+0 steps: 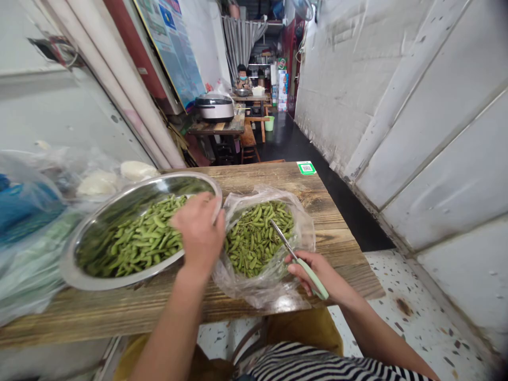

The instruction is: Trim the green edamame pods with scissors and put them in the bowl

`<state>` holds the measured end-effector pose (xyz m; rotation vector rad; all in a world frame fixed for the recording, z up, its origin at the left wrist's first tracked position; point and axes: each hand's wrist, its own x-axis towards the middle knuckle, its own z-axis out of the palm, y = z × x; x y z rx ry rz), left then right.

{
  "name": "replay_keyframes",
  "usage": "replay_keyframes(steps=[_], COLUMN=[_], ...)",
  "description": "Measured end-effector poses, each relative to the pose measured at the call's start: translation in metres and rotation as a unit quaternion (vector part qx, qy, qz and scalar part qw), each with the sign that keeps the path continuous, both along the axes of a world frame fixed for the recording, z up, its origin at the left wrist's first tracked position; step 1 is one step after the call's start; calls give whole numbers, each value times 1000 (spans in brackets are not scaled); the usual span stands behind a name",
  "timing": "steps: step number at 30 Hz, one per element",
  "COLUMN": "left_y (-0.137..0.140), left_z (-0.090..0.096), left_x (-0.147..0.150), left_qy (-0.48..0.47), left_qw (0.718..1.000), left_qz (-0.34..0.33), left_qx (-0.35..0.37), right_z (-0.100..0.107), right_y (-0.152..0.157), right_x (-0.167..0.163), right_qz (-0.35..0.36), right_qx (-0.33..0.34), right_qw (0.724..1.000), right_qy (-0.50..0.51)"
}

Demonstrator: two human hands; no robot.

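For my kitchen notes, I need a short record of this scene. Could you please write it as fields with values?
Left hand: blurred, over the basin's near right side; grip unclear
Right hand: holds green-handled scissors, blades over the bag
Metal basin: holds green pods
Clear plastic bag: open, right of the basin, also holding green pods
Surface: wooden table, QR-code sticker at far corner
Background: person at a farther table

Green pods [154, 233] lie in a metal bowl [119, 282] and, beside it, a clear bag [305, 227] under slanting green-handled scissors [313, 277].
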<state>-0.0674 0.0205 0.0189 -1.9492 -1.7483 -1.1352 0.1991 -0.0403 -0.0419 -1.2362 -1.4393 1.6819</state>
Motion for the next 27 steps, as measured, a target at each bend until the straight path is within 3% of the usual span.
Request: replay_keyframes(steps=[2,4,7,10,12,14,18,23,27], left_y=[7,15,22,20,14,6,-12,-30,-40], left_z=[-17,-35,-52,-56,-56,-55,-54,-46,-39], left_x=[28,50,63,60,54,48,40,42,45], left_qy=[62,98,135,120,59,-29,-146,-232,-341], left_qw=[974,950,949,953,957,957,944,920,872], left_qz=[-189,-235,-164,-126,-141,-167,-213,-235,-225], left_qx=[-105,-178,-233,-247,-247,-235,-207,-212,-271], right_z=[1,4,8,8,8,10,21,28,27], right_y=[0,-1,-3,-4,-3,-2,-2,-6,-8], right_x=[1,2,6,8,8,7,2,-3,-6], right_qz=[-1,1,5,3,7,9,18,44,50], right_qx=[4,3,-4,-8,3,66,213,225,231], right_qw=[1000,1000,1000,999,998,991,944,940,943], right_qy=[0,-5,-23,-37,-57,-113,-253,-251,-234])
